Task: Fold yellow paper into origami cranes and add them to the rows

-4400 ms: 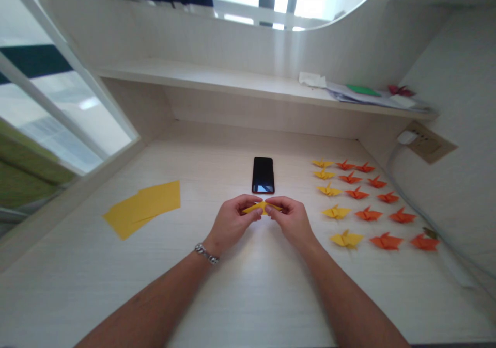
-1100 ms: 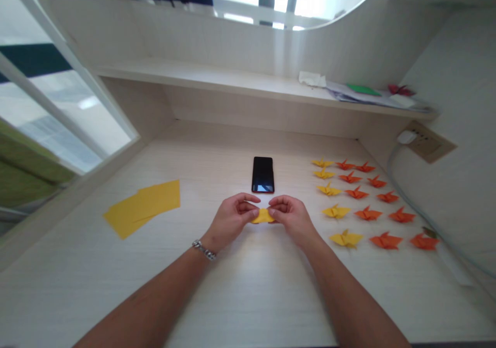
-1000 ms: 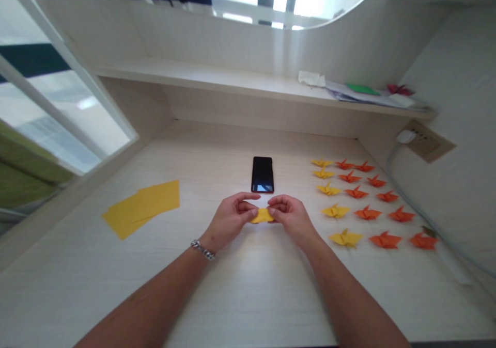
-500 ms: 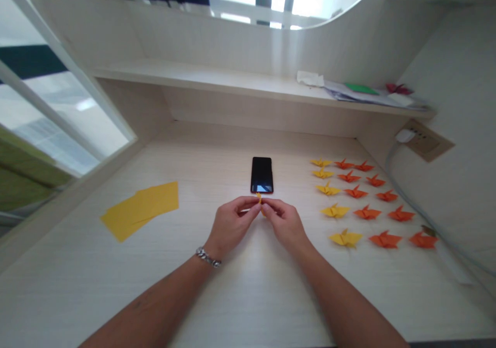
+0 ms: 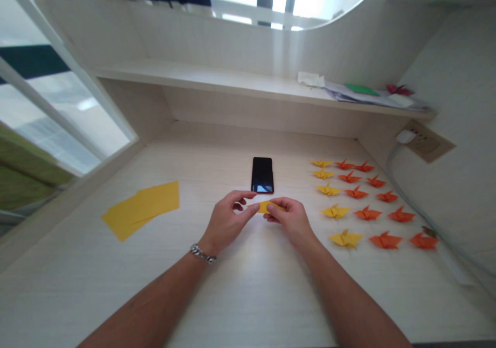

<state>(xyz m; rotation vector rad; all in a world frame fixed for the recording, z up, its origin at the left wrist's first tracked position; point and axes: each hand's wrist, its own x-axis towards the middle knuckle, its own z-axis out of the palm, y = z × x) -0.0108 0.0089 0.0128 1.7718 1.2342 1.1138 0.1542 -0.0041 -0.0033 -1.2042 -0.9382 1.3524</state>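
Observation:
Between thumb and fingers, my right hand pinches a small folded piece of yellow paper. Its pointed end faces left, and part of it is covered by the right thumb. My left hand, with a chain bracelet at the wrist, has its thumb and index finger spread apart. The left thumb tip is close to the paper's left point; whether it touches cannot be made out. Just beyond the hands lies a black phone.
Folded yellow paper cranes and orange paper cranes stand in rows on the right. Overlapping yellow sheets lie on the left. A cable runs from the wall socket. Papers rest on the shelf.
Both hands were pinching the paper together, edge-on. Now the left fingers have come apart and moved slightly left, while the paper, in the right hand, shows its flat side.

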